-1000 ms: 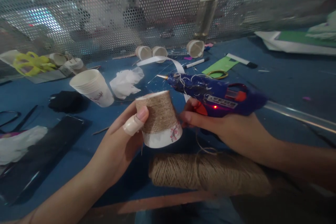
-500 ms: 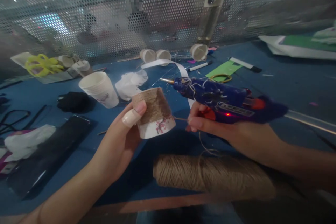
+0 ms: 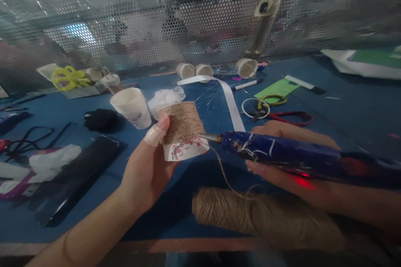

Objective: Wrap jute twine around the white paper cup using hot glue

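Twine-wrapped cup [image 3: 184,121] gripped in my left hand [image 3: 145,167], left of glue gun [image 3: 282,148] gripped in my right hand [image 3: 282,179]; nozzle [image 3: 212,137] at lowest wraps [image 3: 184,138]. Gluing step, I judge; next move calls for steady cup, slack twine [image 3: 222,169] drawn snug.

Dim scene, blurred toward edges

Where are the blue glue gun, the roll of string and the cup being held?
Glue gun [image 3: 282,151]: head view, on its blue body.
Roll of string [image 3: 266,215]: head view, on its wound side.
Held cup [image 3: 184,123]: head view, on its string wrapping.
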`<state>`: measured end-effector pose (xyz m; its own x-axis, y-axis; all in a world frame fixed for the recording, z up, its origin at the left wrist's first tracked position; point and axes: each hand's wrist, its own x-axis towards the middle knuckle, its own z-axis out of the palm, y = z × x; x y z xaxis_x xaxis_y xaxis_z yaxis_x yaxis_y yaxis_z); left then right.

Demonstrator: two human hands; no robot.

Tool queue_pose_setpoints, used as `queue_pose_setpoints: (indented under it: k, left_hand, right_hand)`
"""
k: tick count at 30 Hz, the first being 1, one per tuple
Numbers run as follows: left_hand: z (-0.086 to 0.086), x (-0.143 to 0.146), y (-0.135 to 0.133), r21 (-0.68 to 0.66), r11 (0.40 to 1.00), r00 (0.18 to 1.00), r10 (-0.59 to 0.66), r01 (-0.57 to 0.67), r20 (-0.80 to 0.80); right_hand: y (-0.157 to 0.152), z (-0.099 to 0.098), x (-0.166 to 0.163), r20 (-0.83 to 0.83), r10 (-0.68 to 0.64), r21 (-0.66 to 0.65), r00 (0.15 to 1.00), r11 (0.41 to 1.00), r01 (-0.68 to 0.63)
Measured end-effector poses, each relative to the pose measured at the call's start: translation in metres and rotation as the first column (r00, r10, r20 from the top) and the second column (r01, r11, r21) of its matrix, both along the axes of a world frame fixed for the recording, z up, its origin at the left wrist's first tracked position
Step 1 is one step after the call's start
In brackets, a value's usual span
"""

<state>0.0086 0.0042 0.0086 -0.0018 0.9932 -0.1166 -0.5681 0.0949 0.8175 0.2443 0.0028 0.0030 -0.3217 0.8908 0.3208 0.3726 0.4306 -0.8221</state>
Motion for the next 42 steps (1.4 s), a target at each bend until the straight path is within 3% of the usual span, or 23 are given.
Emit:
queue_pose_setpoints:
  k: [5,11,17,24,35,42]
  left_hand:
    - [-0.001,0.001,0.0,0.125,0.992,0.999,0.028,-0.023,-0.037]
    - [-0.011,-0.006,-0.005,0.193,0.981,0.988,0.061,-0.034,-0.14]
    - [-0.017,-0.006,-0.003,0.216,0.976,0.987,0.059,-0.025,-0.149]
    - [-0.015,-0.003,-0.004,0.266,0.962,0.984,0.1,-0.058,-0.15]
    - [-0.012,-0.003,-0.006,0.278,0.96,0.969,0.101,-0.035,-0.224]
    - [-0.012,0.0,-0.005,0.284,0.955,0.973,0.142,-0.086,-0.182]
  right_hand:
    - [0.008,-0.005,0.008,0.019,0.152,0.098,0.988,0.983,-0.153]
    - [0.01,-0.015,0.017,0.144,0.159,0.243,0.977,0.951,-0.191]
    - [0.009,-0.016,0.019,0.186,0.13,0.253,0.974,0.952,-0.175]
    - [-0.002,-0.003,0.01,0.294,-0.046,0.212,0.955,0.977,-0.019]
    - [0.0,-0.003,0.013,0.314,0.045,0.191,0.948,0.975,-0.11]
    - [-0.002,0.002,0.007,0.274,0.008,0.197,0.962,0.978,-0.064]
